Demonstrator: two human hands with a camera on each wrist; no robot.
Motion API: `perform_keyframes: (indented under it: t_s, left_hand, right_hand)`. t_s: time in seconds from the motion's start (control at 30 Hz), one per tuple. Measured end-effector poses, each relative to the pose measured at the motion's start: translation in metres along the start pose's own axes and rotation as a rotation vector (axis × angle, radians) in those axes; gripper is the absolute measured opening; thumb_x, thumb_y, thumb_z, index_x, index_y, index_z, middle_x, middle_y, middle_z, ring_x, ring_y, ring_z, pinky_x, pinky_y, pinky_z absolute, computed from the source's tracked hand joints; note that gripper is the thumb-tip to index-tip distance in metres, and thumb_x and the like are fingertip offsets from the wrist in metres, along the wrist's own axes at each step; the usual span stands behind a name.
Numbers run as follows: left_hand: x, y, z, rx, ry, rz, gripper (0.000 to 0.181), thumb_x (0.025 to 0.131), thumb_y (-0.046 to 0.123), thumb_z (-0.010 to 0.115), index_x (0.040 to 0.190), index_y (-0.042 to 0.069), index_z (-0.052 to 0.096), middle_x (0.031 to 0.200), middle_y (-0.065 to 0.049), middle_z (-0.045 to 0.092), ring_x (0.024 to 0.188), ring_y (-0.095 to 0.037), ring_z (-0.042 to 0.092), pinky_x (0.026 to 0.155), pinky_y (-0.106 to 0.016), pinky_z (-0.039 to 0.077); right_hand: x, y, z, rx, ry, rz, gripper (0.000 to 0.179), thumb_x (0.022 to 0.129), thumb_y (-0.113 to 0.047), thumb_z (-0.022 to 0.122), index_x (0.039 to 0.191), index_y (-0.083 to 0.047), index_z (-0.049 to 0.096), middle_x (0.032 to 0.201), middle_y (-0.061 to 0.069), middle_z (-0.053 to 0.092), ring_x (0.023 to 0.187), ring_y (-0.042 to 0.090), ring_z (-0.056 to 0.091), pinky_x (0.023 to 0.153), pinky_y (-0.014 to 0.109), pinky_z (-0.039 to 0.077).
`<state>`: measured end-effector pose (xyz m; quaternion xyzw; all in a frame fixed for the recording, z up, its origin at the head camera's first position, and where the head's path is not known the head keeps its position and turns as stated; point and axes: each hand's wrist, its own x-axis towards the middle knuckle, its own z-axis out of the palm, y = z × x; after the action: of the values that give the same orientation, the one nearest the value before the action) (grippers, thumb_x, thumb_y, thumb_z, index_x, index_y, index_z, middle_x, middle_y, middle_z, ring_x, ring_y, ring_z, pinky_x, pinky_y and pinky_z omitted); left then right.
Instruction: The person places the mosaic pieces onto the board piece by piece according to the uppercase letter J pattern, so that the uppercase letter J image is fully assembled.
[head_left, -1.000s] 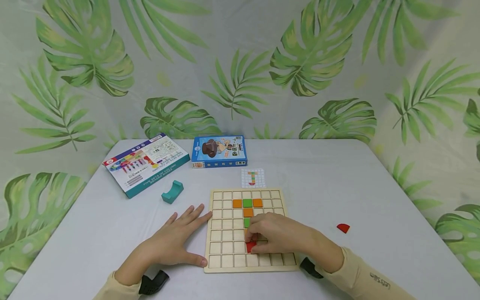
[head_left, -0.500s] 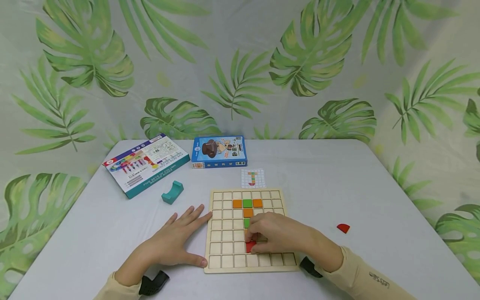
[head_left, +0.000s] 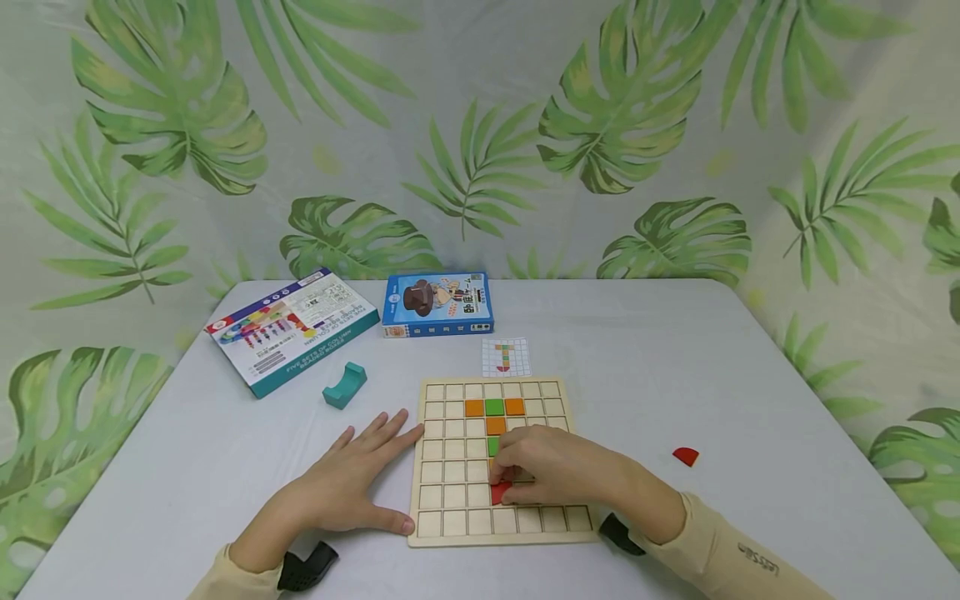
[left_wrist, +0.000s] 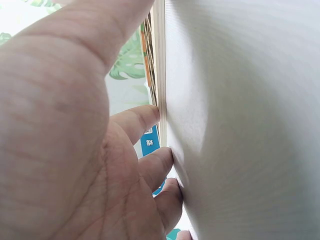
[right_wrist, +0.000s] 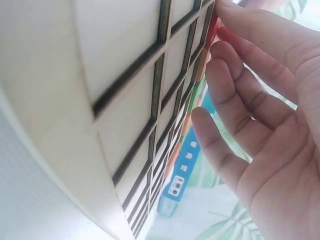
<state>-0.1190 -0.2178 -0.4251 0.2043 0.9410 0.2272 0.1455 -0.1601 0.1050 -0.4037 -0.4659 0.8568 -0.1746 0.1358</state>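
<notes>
A wooden grid board [head_left: 454,497] lies on the table. Orange tiles [head_left: 475,407] and green tiles [head_left: 494,407] form a T on it, partly covered by my right hand [head_left: 553,467]. Thumb and index finger of that hand pinch a red tile [head_left: 498,495] in the grid square at the foot of the column; its full outline is hidden. In the right wrist view, the red tile [right_wrist: 213,25] shows at the fingertips, the other fingers curving loosely. My left hand [head_left: 345,483] rests on the table with fingers spread, index finger and thumb against the board's left edge.
A pattern card [head_left: 506,357] lies behind the board. Farther back are a blue game box [head_left: 438,304] and a white-and-teal box [head_left: 294,329]. A teal curved block [head_left: 346,385] sits at left, and a red quarter-round tile [head_left: 686,456] at right.
</notes>
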Motion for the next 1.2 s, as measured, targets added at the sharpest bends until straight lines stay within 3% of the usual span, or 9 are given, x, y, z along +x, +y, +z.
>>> perform_keyframes:
  t_s: [0.17,0.33,0.53,0.87,1.2]
  left_hand:
    - [0.0,0.0,0.0,0.003,-0.003,-0.006,0.119,0.073,0.072,0.088,0.17,0.027,0.035,0.181,-0.008,0.02,0.168,-0.043,0.013,0.129,-0.078,0.01]
    - [0.0,0.001,-0.001,0.003,-0.005,-0.003,0.119,0.073,0.072,0.088,0.17,0.027,0.035,0.181,-0.009,0.02,0.168,-0.044,0.014,0.129,-0.078,0.01]
    - [0.0,0.001,-0.002,0.006,-0.004,0.012,0.119,0.074,0.072,0.087,0.17,0.026,0.034,0.181,-0.01,0.02,0.168,-0.044,0.014,0.129,-0.078,0.01]
    - [0.0,0.001,-0.003,0.008,-0.004,0.014,0.12,0.074,0.072,0.087,0.17,0.026,0.034,0.181,-0.011,0.021,0.167,-0.045,0.015,0.128,-0.079,0.011]
    - [0.0,-0.001,-0.001,0.009,-0.007,0.005,0.12,0.073,0.073,0.086,0.17,0.028,0.033,0.181,-0.009,0.02,0.168,-0.043,0.014,0.128,-0.079,0.01]
  right_hand:
    - [-0.005,0.004,-0.005,0.015,0.027,0.0,0.012,0.095,-0.023,0.084,0.106,-0.02,0.081,0.094,-0.013,0.07,0.087,-0.002,0.06,0.083,0.017,0.054]
    - [-0.021,0.014,-0.016,0.057,0.029,0.09,0.014,0.095,-0.024,0.084,0.108,-0.021,0.081,0.099,-0.012,0.07,0.091,0.003,0.061,0.085,0.021,0.056]
    - [-0.054,0.034,-0.03,0.092,0.08,0.192,0.021,0.094,-0.024,0.084,0.114,-0.021,0.079,0.108,-0.012,0.072,0.099,0.007,0.065,0.091,0.031,0.06]
    - [-0.121,0.073,-0.047,0.057,0.194,0.337,0.039,0.092,-0.035,0.086,0.124,-0.016,0.075,0.105,-0.009,0.07,0.098,0.009,0.064,0.084,0.035,0.057]
    - [-0.161,0.099,-0.051,0.068,0.135,0.575,0.048,0.088,-0.033,0.09,0.125,-0.007,0.071,0.103,0.001,0.068,0.094,0.016,0.066,0.076,0.029,0.055]
